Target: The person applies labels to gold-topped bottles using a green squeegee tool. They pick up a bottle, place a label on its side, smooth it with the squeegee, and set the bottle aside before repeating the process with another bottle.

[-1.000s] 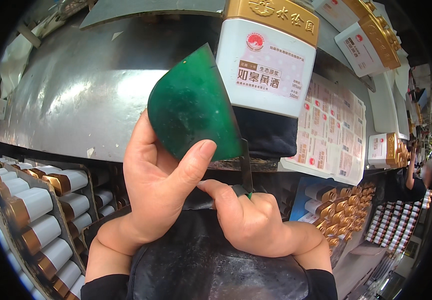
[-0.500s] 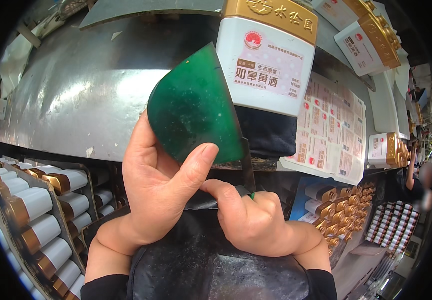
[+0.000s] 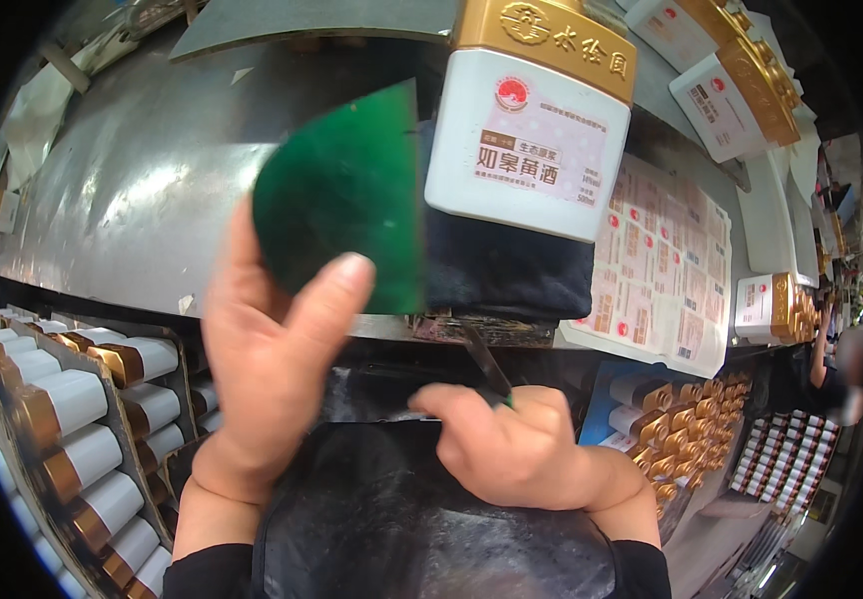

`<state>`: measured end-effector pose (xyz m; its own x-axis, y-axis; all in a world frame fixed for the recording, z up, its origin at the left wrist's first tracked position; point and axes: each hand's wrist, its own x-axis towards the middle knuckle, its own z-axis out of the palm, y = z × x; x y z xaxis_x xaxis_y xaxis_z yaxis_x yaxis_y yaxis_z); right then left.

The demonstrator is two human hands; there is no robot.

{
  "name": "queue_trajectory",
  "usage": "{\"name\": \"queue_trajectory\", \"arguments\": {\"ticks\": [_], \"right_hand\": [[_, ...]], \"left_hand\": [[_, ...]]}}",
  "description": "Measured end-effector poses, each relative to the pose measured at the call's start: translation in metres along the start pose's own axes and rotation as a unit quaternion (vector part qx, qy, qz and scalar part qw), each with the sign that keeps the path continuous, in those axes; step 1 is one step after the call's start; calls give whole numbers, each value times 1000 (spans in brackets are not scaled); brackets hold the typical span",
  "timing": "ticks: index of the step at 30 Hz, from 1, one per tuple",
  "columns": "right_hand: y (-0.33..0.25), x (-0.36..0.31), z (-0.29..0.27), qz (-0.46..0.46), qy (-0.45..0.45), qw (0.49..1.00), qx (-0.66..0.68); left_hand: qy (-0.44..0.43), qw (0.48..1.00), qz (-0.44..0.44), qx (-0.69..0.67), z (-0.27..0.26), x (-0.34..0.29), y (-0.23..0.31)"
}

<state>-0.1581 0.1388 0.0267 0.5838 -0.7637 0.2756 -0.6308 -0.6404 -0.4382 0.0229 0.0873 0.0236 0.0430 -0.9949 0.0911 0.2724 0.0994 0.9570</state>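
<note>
My left hand (image 3: 277, 349) is closed on a green translucent scraper (image 3: 341, 215) with a rounded left side and a straight right edge. The thumb presses its front face; the fingers go behind it. In my right hand (image 3: 516, 454) is a small knife (image 3: 488, 364), its thin dark blade pointing up and left, clear of the scraper. A bit of green shows at the knife's grip, mostly covered by my fingers. Just beyond, a white bottle (image 3: 446, 180) with a gold top lies label-up on a black cloth pad (image 3: 506, 265).
A sheet of printed labels (image 3: 666, 270) lies right of the pad on the metal table (image 3: 122, 200). More white-and-gold bottles (image 3: 726, 110) lie at the far right. Crates of bottles (image 3: 67, 399) stand at lower left, and more bottles (image 3: 666, 429) at lower right. Another person (image 3: 831, 364) is at the right edge.
My left hand has moved left with the scraper, away from the knife. The blade, earlier upright against the scraper's straight edge, now tilts left and stands apart from it.
</note>
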Motion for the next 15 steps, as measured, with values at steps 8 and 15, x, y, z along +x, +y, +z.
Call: {"name": "queue_trajectory", "arguments": {"ticks": [8,15], "right_hand": [[24,-10,-19,-68,40,995,61],[25,-5,-25,-56,12,998,22]], "left_hand": [[-257,946,-80,178,-47,57,44],[-355,918,-64,167,-41,70,27]]}}
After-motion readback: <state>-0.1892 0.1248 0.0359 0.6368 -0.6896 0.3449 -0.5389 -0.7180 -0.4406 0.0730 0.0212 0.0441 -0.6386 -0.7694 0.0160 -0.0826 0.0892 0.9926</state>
